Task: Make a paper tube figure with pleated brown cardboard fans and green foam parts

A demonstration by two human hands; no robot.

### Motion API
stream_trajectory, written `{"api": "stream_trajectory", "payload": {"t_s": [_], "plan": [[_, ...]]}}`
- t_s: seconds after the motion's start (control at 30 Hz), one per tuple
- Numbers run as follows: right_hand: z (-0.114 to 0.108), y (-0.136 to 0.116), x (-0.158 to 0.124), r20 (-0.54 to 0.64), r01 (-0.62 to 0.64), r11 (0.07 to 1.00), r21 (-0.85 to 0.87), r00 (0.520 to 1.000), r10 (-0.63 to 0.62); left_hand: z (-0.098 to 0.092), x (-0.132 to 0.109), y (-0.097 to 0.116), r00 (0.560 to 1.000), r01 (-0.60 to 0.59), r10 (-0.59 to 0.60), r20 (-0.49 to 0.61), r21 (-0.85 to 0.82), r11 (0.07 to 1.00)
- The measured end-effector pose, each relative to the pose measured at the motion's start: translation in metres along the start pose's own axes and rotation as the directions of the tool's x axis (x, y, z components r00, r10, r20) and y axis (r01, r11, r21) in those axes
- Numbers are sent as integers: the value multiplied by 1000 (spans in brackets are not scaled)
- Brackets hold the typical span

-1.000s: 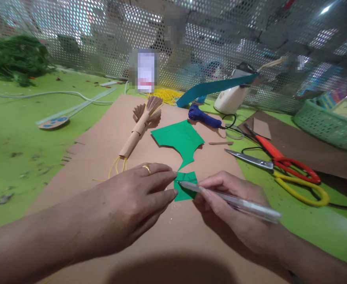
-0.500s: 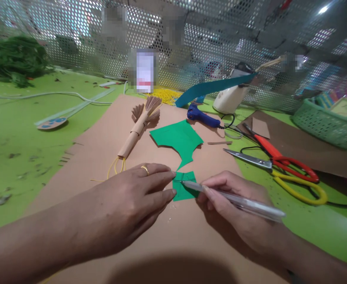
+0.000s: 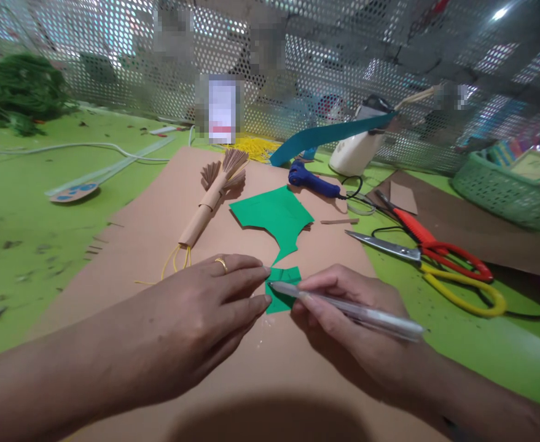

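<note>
My right hand (image 3: 348, 307) grips a clear-barrelled pen (image 3: 366, 313), its tip on a small green paper piece (image 3: 284, 302) that bears dark drawn lines. My left hand (image 3: 209, 307), with a ring on one finger, lies flat, its fingertips pressing the left edge of that piece. Just beyond is a larger green paper offcut (image 3: 274, 212) with a curved cut edge. Past my left hand lies a rolled brown paper figure (image 3: 207, 205) with pleated fans and yellow string loops.
Brown paper (image 3: 260, 393) covers the green table (image 3: 2, 245). On the right lie scissors (image 3: 389, 245) with red and yellow handles and a green basket (image 3: 500, 190). A blue glue gun (image 3: 313, 181), a teal strip (image 3: 325, 135) and a white container (image 3: 355, 153) stand farther back.
The pen tip has moved left across the small green piece, and my right hand has shifted left with it. My left hand still holds the piece down. The view has shifted slightly.
</note>
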State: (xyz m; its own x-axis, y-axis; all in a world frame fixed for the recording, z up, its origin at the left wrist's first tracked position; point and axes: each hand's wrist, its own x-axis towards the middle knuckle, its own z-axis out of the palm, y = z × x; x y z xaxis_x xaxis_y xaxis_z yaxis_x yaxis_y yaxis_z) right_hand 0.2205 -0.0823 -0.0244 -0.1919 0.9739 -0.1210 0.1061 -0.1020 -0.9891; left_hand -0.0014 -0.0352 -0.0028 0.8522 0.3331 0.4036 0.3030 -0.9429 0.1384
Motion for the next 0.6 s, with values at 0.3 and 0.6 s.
{"api": "stream_trajectory", "payload": {"t_s": [0.3, 0.6], "plan": [[-5, -5, 0, 29, 90, 976, -200, 996, -86, 0, -2, -2, 1000, -5, 5, 8, 14, 1000], [-5, -5, 2, 48, 110, 970, -217, 994, -102, 0, -2, -2, 1000, 6, -6, 30, 9, 1000]]}}
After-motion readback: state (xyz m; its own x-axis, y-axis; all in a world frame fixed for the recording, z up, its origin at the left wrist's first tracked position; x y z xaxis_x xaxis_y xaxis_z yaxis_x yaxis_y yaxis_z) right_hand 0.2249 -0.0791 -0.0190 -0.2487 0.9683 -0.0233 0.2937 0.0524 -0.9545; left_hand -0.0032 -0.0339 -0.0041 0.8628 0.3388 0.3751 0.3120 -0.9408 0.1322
